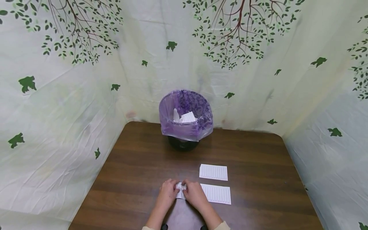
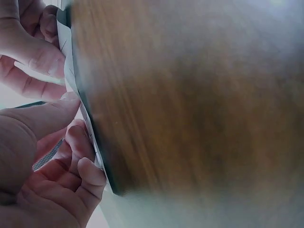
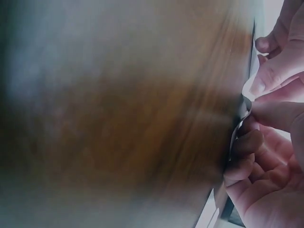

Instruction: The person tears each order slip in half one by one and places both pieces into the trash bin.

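At the near side of the table, a small white paper sheet with printed lines (image 1: 181, 194) is held between both hands. My left hand (image 1: 167, 192) pinches its left part, thumb on the near face. From the right, my right hand (image 1: 195, 194) pinches the same paper, with the two thumbs close together. Seen edge-on in the left wrist view, the paper (image 2: 70, 66) looks bent and wavy between the fingers. The right wrist view shows a bend in the paper (image 3: 249, 85) near the thumb tips. Whether it is being torn or folded, I cannot tell.
Right of the hands lie two lined white papers, a farther one (image 1: 213, 172) and a nearer one (image 1: 219, 194) beside the right hand. A bin with a purple liner (image 1: 166, 127) stands at the back of the brown table (image 1: 253, 159), with white paper pieces (image 1: 188, 117) inside. Leaf-printed curtains (image 1: 244, 108) surround the table.
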A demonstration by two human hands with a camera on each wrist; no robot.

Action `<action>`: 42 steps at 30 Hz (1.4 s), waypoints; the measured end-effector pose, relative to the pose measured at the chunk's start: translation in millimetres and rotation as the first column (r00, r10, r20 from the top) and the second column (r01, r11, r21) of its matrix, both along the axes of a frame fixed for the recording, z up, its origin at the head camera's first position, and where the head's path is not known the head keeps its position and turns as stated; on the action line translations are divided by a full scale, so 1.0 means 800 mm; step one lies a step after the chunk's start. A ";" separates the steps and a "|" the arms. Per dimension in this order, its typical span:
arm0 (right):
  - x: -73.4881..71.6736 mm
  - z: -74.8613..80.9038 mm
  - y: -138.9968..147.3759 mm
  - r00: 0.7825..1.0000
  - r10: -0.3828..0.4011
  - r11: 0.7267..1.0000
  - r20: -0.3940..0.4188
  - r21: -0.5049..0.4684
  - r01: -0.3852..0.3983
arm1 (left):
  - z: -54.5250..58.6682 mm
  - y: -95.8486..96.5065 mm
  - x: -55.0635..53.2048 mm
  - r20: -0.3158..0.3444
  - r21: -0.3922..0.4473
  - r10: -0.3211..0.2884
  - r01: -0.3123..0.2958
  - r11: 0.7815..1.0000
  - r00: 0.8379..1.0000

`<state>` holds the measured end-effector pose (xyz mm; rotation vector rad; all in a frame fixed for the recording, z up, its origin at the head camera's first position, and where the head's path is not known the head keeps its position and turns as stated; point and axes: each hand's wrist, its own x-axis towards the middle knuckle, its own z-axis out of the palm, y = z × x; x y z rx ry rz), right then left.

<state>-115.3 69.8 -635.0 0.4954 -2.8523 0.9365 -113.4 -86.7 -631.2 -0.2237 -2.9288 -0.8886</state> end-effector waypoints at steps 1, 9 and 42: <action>0.000 0.000 0.000 1.000 0.000 1.000 -0.006 -0.001 0.000 | 0.000 0.000 0.000 0.001 -0.004 -0.001 0.001 1.000 1.000; 0.001 0.002 -0.002 1.000 -0.014 1.000 0.003 0.023 0.014 | -0.001 -0.001 0.001 -0.096 -0.018 -0.026 0.024 1.000 0.995; -0.010 0.015 0.007 0.998 -0.060 0.998 -0.004 -0.020 0.059 | 0.002 0.005 -0.002 -0.245 0.042 -0.057 0.069 0.997 0.968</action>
